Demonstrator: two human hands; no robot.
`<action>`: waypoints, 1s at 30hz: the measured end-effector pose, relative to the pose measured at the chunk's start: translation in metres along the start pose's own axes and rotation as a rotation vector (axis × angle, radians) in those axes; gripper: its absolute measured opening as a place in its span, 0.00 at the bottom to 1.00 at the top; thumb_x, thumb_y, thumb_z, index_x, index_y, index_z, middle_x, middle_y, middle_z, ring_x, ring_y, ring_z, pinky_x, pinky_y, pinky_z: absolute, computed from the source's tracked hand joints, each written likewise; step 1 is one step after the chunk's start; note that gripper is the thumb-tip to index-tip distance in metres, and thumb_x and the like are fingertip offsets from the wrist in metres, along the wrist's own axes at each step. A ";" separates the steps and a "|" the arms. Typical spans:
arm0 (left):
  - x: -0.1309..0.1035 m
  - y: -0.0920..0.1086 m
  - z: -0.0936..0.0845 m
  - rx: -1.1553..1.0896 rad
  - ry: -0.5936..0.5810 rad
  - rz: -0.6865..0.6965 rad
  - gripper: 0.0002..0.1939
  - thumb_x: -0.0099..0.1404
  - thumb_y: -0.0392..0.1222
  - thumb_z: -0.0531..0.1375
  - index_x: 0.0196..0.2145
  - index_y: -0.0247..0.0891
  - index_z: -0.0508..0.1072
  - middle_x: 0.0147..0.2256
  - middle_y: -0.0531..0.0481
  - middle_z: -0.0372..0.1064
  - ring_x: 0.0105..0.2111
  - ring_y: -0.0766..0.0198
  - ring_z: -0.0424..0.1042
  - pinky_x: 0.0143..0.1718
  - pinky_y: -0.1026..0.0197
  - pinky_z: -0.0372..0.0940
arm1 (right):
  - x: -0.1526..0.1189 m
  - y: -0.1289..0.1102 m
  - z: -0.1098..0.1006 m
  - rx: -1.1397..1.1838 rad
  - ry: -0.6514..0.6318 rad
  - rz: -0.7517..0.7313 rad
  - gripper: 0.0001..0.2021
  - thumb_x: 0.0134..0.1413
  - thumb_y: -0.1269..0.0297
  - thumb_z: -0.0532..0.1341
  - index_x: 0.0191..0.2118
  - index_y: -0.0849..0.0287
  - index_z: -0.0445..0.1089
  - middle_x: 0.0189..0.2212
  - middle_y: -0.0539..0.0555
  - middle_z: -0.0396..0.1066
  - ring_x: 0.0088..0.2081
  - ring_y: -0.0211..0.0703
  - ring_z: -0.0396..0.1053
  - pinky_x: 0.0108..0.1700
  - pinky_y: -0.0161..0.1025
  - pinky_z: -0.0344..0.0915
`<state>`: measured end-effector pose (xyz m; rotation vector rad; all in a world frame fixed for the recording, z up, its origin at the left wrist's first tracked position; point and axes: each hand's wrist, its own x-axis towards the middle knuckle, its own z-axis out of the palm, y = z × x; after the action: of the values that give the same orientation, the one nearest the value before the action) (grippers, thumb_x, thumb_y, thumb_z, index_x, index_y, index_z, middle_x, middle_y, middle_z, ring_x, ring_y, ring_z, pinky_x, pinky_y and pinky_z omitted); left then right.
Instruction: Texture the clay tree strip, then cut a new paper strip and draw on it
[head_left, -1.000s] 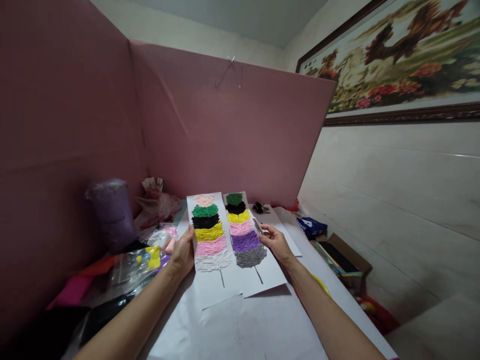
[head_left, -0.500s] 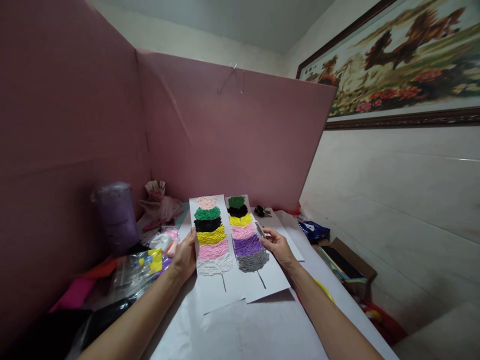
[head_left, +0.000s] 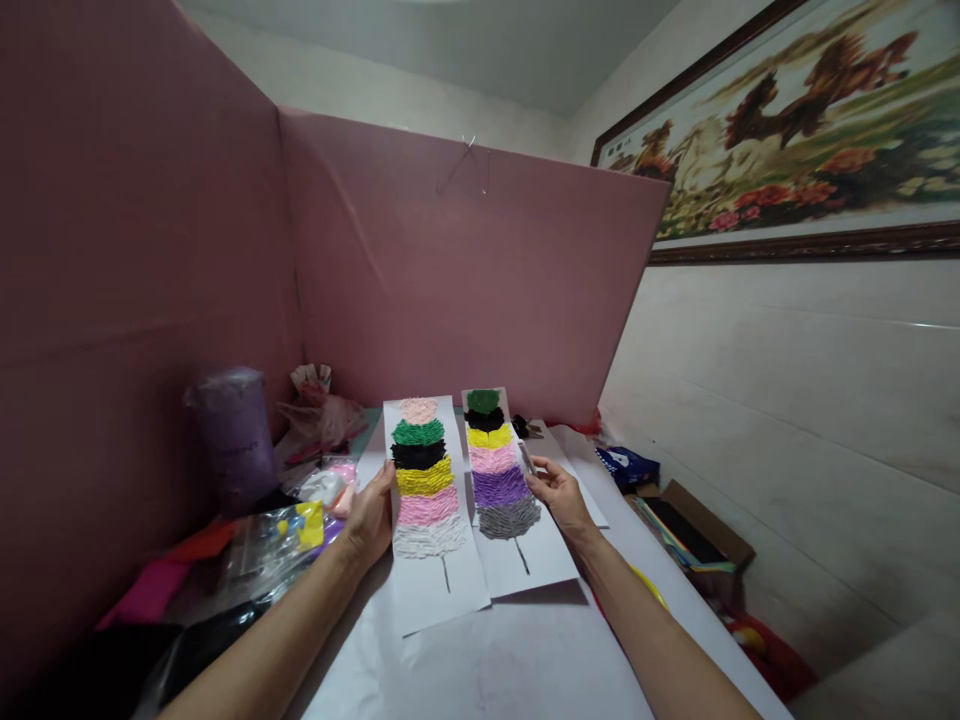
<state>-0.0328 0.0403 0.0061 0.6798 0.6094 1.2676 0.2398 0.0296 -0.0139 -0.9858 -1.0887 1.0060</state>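
Observation:
My left hand [head_left: 373, 515] grips the left edge of a white card [head_left: 420, 595] with a feather shape built from textured bands of pale pink, green, black, yellow, pink and white. My right hand [head_left: 559, 495] is closed on the right edge of a second white card [head_left: 536, 570], banded in green, black, yellow, pink, purple and grey. A slim greyish stick-like tool [head_left: 526, 457] also sits between my right fingers; its kind is unclear. Both cards tilt up toward me side by side, their lower parts meeting, and each has a drawn dark stem.
A purple wrapped cylinder [head_left: 234, 435] stands at the left. Clear plastic bags [head_left: 270, 540] with coloured clay-like pieces lie in front of it. More white sheets [head_left: 574, 465] lie behind my right hand. A box of coloured sheets [head_left: 694, 535] is beyond the table's right edge.
The tops of the two cards have moved slightly apart, the right one shifting right, so a narrow gap shows between them. Both hands keep their hold.

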 end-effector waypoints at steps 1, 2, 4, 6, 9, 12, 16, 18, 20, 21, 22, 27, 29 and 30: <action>0.000 0.000 0.000 -0.003 0.003 -0.001 0.23 0.64 0.46 0.57 0.56 0.38 0.67 0.46 0.43 0.76 0.46 0.50 0.75 0.50 0.49 0.67 | 0.000 0.000 0.000 0.005 -0.003 0.000 0.26 0.31 0.52 0.74 0.39 0.58 0.74 0.24 0.51 0.76 0.27 0.45 0.71 0.35 0.41 0.66; 0.000 0.000 0.000 -0.008 0.004 -0.004 0.23 0.64 0.45 0.57 0.56 0.38 0.66 0.45 0.43 0.76 0.46 0.50 0.75 0.50 0.49 0.67 | 0.000 0.000 0.001 0.012 -0.007 0.001 0.26 0.31 0.52 0.74 0.39 0.58 0.73 0.25 0.52 0.76 0.27 0.45 0.72 0.35 0.42 0.66; 0.000 0.001 0.000 -0.017 -0.006 -0.016 0.22 0.65 0.44 0.56 0.56 0.38 0.66 0.45 0.44 0.77 0.46 0.50 0.75 0.50 0.50 0.67 | -0.001 0.000 0.002 0.021 -0.021 0.000 0.25 0.32 0.52 0.74 0.39 0.58 0.73 0.25 0.52 0.77 0.27 0.44 0.72 0.35 0.41 0.65; 0.000 0.001 0.000 -0.019 -0.018 -0.029 0.22 0.65 0.44 0.56 0.56 0.38 0.67 0.45 0.44 0.77 0.46 0.51 0.75 0.50 0.50 0.67 | -0.001 0.000 0.002 0.020 -0.035 -0.002 0.25 0.33 0.52 0.74 0.39 0.58 0.73 0.25 0.52 0.77 0.27 0.44 0.72 0.35 0.41 0.65; -0.002 0.002 0.001 -0.021 -0.027 -0.037 0.22 0.64 0.45 0.57 0.55 0.38 0.68 0.45 0.44 0.76 0.47 0.50 0.74 0.49 0.49 0.68 | -0.001 0.000 0.002 0.016 -0.047 0.003 0.24 0.34 0.53 0.74 0.40 0.58 0.73 0.25 0.51 0.77 0.27 0.44 0.72 0.35 0.41 0.65; -0.003 0.002 0.003 -0.026 -0.040 -0.040 0.23 0.63 0.46 0.58 0.55 0.37 0.68 0.46 0.42 0.76 0.47 0.49 0.74 0.49 0.48 0.68 | -0.001 0.001 0.001 0.024 -0.046 0.015 0.25 0.34 0.53 0.74 0.40 0.58 0.73 0.25 0.51 0.77 0.27 0.43 0.71 0.35 0.40 0.65; -0.004 0.002 0.004 -0.017 -0.052 -0.050 0.25 0.63 0.47 0.59 0.56 0.37 0.67 0.46 0.42 0.76 0.46 0.49 0.75 0.49 0.47 0.68 | -0.001 0.002 0.001 0.028 -0.043 0.027 0.25 0.32 0.53 0.74 0.39 0.58 0.73 0.25 0.51 0.77 0.27 0.43 0.72 0.35 0.40 0.65; -0.005 0.003 0.005 -0.019 -0.054 -0.050 0.25 0.63 0.48 0.59 0.56 0.36 0.67 0.46 0.41 0.76 0.45 0.48 0.75 0.49 0.47 0.68 | -0.002 0.001 0.001 0.034 -0.046 0.032 0.25 0.32 0.54 0.75 0.39 0.58 0.73 0.24 0.51 0.76 0.27 0.43 0.72 0.35 0.39 0.65; -0.005 0.003 0.005 -0.020 -0.048 -0.052 0.25 0.64 0.46 0.58 0.57 0.35 0.66 0.48 0.40 0.75 0.46 0.48 0.75 0.50 0.47 0.67 | -0.002 0.001 0.002 0.035 -0.050 0.030 0.24 0.32 0.54 0.74 0.39 0.58 0.73 0.24 0.50 0.76 0.27 0.43 0.72 0.34 0.39 0.65; -0.005 0.004 0.005 -0.020 -0.042 -0.054 0.25 0.64 0.46 0.58 0.57 0.34 0.65 0.48 0.40 0.75 0.46 0.48 0.75 0.51 0.47 0.67 | -0.002 0.001 0.002 0.034 -0.051 0.029 0.24 0.33 0.54 0.74 0.39 0.58 0.74 0.24 0.50 0.76 0.27 0.44 0.72 0.34 0.39 0.65; -0.006 0.004 0.006 -0.020 -0.036 -0.058 0.26 0.64 0.45 0.58 0.58 0.34 0.65 0.49 0.40 0.74 0.46 0.48 0.75 0.51 0.47 0.66 | -0.002 0.000 0.002 0.032 -0.051 0.028 0.24 0.33 0.54 0.74 0.39 0.58 0.74 0.24 0.50 0.76 0.27 0.44 0.72 0.34 0.40 0.65; -0.004 0.003 0.004 -0.037 -0.034 -0.067 0.25 0.65 0.43 0.57 0.59 0.35 0.63 0.49 0.41 0.74 0.46 0.50 0.74 0.51 0.48 0.66 | -0.001 0.000 0.002 0.040 -0.043 0.032 0.25 0.31 0.53 0.75 0.39 0.58 0.74 0.25 0.51 0.77 0.27 0.43 0.72 0.35 0.39 0.65; -0.002 0.001 0.001 -0.047 -0.045 -0.058 0.25 0.65 0.44 0.57 0.59 0.35 0.63 0.49 0.41 0.74 0.47 0.50 0.74 0.51 0.48 0.66 | -0.001 0.000 0.003 0.051 -0.036 0.036 0.25 0.31 0.53 0.75 0.38 0.58 0.74 0.24 0.50 0.77 0.26 0.43 0.72 0.34 0.39 0.65; -0.001 0.000 0.000 -0.051 -0.052 -0.051 0.25 0.65 0.44 0.57 0.58 0.35 0.64 0.49 0.41 0.74 0.47 0.49 0.74 0.51 0.48 0.66 | -0.001 0.000 0.003 0.058 -0.033 0.039 0.25 0.30 0.53 0.75 0.38 0.58 0.74 0.24 0.50 0.76 0.26 0.43 0.72 0.34 0.39 0.65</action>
<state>-0.0336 0.0393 0.0063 0.6489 0.5465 1.2108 0.2369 0.0285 -0.0134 -0.9495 -1.0650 1.0826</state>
